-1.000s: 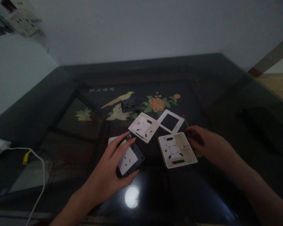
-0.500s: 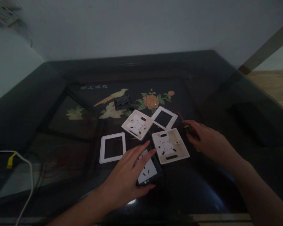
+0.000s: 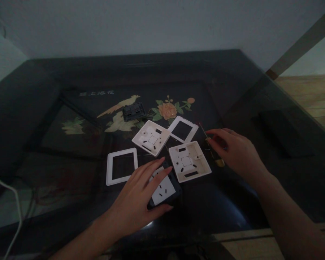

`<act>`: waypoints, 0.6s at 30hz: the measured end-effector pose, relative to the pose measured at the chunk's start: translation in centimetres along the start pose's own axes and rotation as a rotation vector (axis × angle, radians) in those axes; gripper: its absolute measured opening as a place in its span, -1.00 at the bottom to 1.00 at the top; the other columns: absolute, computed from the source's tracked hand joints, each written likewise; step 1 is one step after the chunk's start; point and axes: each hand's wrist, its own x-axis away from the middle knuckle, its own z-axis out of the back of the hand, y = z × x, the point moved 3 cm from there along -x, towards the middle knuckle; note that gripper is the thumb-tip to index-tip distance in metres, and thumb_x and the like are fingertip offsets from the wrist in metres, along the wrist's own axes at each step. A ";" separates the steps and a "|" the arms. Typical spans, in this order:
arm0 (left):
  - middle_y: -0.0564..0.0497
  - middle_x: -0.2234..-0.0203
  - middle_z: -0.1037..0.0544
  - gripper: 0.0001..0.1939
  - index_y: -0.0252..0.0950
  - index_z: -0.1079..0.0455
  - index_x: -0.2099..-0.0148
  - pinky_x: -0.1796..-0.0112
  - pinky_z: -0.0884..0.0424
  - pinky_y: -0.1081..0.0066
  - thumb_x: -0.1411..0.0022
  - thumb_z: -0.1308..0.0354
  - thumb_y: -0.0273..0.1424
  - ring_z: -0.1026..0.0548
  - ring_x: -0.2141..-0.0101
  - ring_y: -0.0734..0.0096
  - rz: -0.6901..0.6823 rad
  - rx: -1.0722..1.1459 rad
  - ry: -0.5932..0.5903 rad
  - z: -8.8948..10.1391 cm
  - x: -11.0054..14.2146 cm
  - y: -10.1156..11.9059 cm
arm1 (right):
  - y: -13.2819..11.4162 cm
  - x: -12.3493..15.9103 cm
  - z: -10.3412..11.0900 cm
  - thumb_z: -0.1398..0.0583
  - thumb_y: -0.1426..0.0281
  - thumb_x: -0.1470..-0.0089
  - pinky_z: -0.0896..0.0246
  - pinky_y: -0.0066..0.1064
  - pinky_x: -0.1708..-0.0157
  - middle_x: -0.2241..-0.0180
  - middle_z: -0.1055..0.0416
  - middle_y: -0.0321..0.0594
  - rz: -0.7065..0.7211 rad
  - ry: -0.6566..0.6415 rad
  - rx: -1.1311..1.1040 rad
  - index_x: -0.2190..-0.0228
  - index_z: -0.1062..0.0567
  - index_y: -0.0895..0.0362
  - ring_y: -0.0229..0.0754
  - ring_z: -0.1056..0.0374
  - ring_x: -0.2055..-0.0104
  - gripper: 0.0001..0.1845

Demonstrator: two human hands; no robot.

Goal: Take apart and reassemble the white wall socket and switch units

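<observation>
My left hand (image 3: 135, 196) grips a wall socket (image 3: 164, 189) with a white face and dark frame, fingers across its top and thumb at its near edge. It rests on the table. At the right, my right hand (image 3: 234, 148) has thumb and index finger at the upper handle of a screwdriver (image 3: 218, 159), whose yellow-ended handle shows below the fingers and whose thin shaft points away left. Between the hands lies a white back box (image 3: 206, 169), open side up. Another back box (image 3: 138, 139) sits farther off, touching a white cover frame (image 3: 174, 138).
A second cover frame (image 3: 109, 169) lies left of my left hand. A black socket part (image 3: 134, 112) rests farther back on the dark glossy table (image 3: 78, 224) with its bird-and-flower picture. A white cable (image 3: 19, 206) hangs at the left; a wall (image 3: 141, 29) stands behind.
My right hand has shifted its hold on the screwdriver, so more of the handle now shows. The left hand stays on the socket. The whole view has shifted slightly.
</observation>
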 end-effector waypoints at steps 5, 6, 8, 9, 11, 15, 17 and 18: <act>-0.25 -0.27 -0.19 -0.22 -0.18 0.05 -0.37 -0.08 -0.37 -0.10 -0.21 -0.22 -0.23 -0.24 -0.20 -0.12 -0.007 0.002 0.048 0.0 0.0 -0.1 | -1.2 0.1 0.0 -0.09 0.39 -0.21 -0.32 -0.23 0.21 0.24 -0.50 -0.10 0.108 0.009 -0.127 0.14 -0.53 0.14 -0.06 -0.43 0.20 -0.74; -0.25 -0.26 -0.21 -0.25 -0.19 0.03 -0.36 -0.07 -0.38 -0.08 -0.23 -0.21 -0.23 -0.26 -0.19 -0.10 -0.013 0.007 0.063 0.1 0.0 -0.2 | -1.4 0.1 -0.1 -0.10 0.40 -0.21 -0.33 -0.23 0.19 0.23 -0.50 -0.10 0.131 0.008 -0.141 0.14 -0.53 0.14 -0.05 -0.43 0.18 -0.75; -0.23 -0.23 -0.26 -0.37 -0.19 -0.04 -0.33 -0.07 -0.40 -0.02 -0.29 -0.15 -0.26 -0.30 -0.17 -0.04 -0.026 0.016 0.107 0.4 0.0 -0.3 | -1.7 0.2 -0.4 -0.10 0.41 -0.21 -0.34 -0.22 0.14 0.22 -0.50 -0.09 0.174 0.007 -0.158 0.14 -0.53 0.15 -0.05 -0.42 0.15 -0.75; -0.21 -0.21 -0.29 -0.44 -0.18 -0.08 -0.30 -0.07 -0.40 0.01 -0.32 -0.12 -0.30 -0.32 -0.16 0.01 -0.029 0.017 0.135 0.6 0.0 -0.4 | -1.8 0.3 -0.6 -0.10 0.42 -0.22 -0.34 -0.21 0.13 0.22 -0.50 -0.09 0.193 0.004 -0.162 0.13 -0.53 0.16 -0.05 -0.42 0.14 -0.75; -0.15 -0.15 -0.36 -0.57 -0.17 -0.18 -0.23 -0.05 -0.42 0.10 -0.35 -0.05 -0.41 -0.38 -0.11 0.11 -0.029 0.015 0.205 1.3 0.2 -0.6 | -1.9 0.3 -0.9 -0.11 0.41 -0.22 -0.34 -0.18 0.11 0.21 -0.50 -0.08 0.224 -0.011 -0.161 0.10 -0.52 0.17 -0.05 -0.41 0.14 -0.74; -0.06 -0.03 -0.45 -0.66 -0.15 -0.29 -0.13 0.01 -0.46 0.24 -0.35 -0.01 -0.51 -0.47 0.01 0.24 0.010 0.020 0.289 2.4 0.8 -0.7 | -1.8 0.3 -1.2 -0.09 0.39 -0.23 -0.33 -0.11 0.08 0.18 -0.50 -0.07 0.253 -0.042 -0.149 0.05 -0.49 0.16 -0.03 -0.40 0.12 -0.70; -0.06 -0.03 -0.45 -0.63 -0.13 -0.25 -0.17 -0.01 -0.45 0.20 -0.35 -0.02 -0.47 -0.46 -0.01 0.20 0.080 0.035 0.293 2.3 1.4 -0.7 | -1.7 0.2 -1.3 -0.09 0.37 -0.24 -0.33 -0.10 0.07 0.17 -0.50 -0.06 0.253 -0.053 -0.149 0.03 -0.49 0.15 -0.02 -0.40 0.11 -0.69; -0.07 -0.05 -0.43 -0.59 -0.13 -0.19 -0.22 -0.03 -0.44 0.17 -0.34 -0.03 -0.44 -0.44 -0.04 0.17 0.124 0.042 0.292 2.1 1.7 -0.7 | -1.7 0.2 -1.2 -0.09 0.36 -0.24 -0.32 -0.10 0.07 0.17 -0.49 -0.05 0.253 -0.061 -0.151 0.03 -0.49 0.15 -0.02 -0.40 0.11 -0.68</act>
